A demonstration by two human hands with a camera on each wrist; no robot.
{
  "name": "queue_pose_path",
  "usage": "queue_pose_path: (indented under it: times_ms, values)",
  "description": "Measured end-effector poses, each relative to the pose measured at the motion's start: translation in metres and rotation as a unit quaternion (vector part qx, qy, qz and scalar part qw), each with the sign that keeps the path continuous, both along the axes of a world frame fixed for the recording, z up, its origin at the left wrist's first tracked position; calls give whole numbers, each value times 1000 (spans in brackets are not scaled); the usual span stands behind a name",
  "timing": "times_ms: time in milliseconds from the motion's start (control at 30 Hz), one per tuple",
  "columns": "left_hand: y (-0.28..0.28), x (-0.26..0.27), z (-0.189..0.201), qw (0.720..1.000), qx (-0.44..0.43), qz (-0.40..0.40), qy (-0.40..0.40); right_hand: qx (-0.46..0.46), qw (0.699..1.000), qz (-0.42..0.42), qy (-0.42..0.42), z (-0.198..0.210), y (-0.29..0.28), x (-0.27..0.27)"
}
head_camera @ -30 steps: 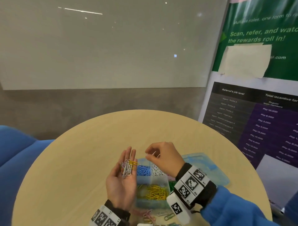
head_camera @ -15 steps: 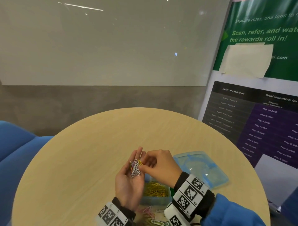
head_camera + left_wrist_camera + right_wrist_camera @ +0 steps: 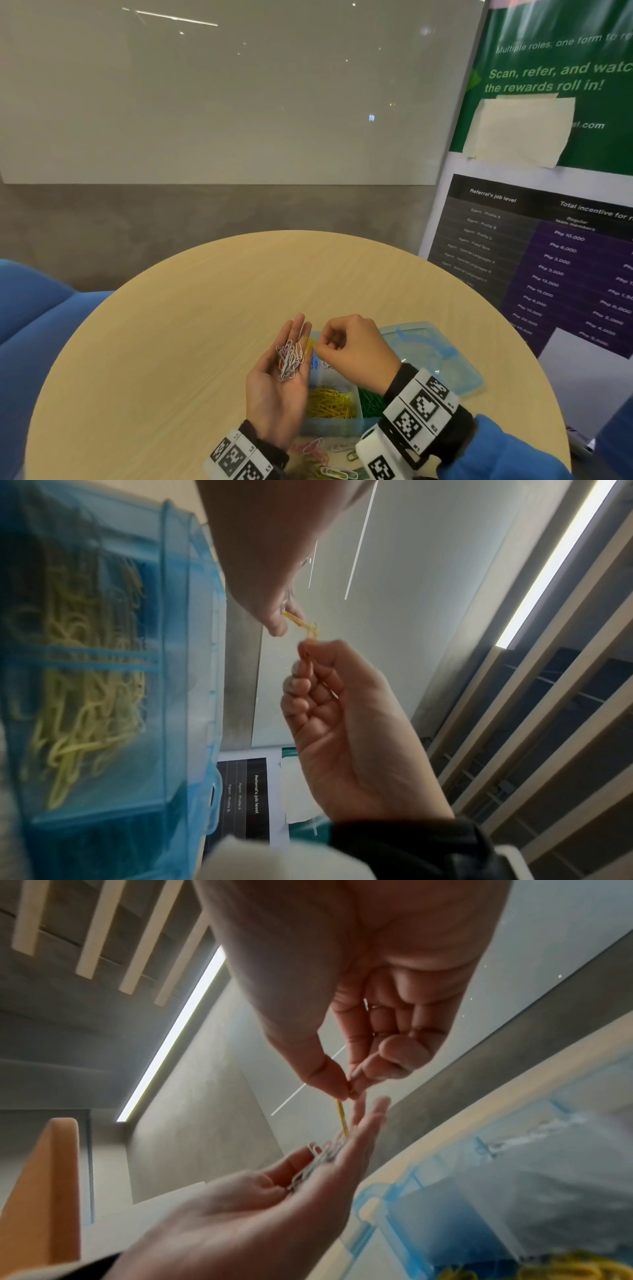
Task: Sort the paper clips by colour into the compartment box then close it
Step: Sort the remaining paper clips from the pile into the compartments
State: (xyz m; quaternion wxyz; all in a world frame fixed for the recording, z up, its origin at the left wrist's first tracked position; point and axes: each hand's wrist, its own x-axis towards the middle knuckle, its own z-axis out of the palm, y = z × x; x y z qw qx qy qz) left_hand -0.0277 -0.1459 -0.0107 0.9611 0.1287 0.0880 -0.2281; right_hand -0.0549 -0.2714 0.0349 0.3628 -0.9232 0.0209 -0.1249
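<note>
Over the round table (image 3: 191, 342), right hand (image 3: 356, 353) now pinches, seemingly, a yellow clip (image 3: 310, 344) off the flat, open left hand (image 3: 277, 387)

Compartment box (image 3: 337, 426): far compartments hidden behind the right hand (image 3: 356, 349) and left hand (image 3: 277, 394); only yellow and green sections show clearly. Loose paper clips (image 3: 322, 452) at 6 o'clock of the box are cut by the bottom edge and partly covered by both wrists. Left wrist view: box wall (image 3: 178, 669) blurred, contents smeared yellow. Colours of the clips in the left palm (image 3: 318, 1158) are too small to tell in the right wrist view.
</note>
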Motion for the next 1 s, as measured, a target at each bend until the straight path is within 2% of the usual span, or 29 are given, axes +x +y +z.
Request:
queue_pose_path:
  times_ms: [267,467,667,1000]
  values:
    - [4,-1,5,1000,10,6,-10,-60,998,7,23,6,-15,-28]
    - [1,-6,4,999,4,-42,-11,-61,998,22,-26,4,-6,-19]
    - [-4,-10,5,998,16,-63,-9,-51,998,19,19,-2,5,-4]
    - [-8,-7,2,997,32,-65,5,-89,993,80,9,-12,13,-1]
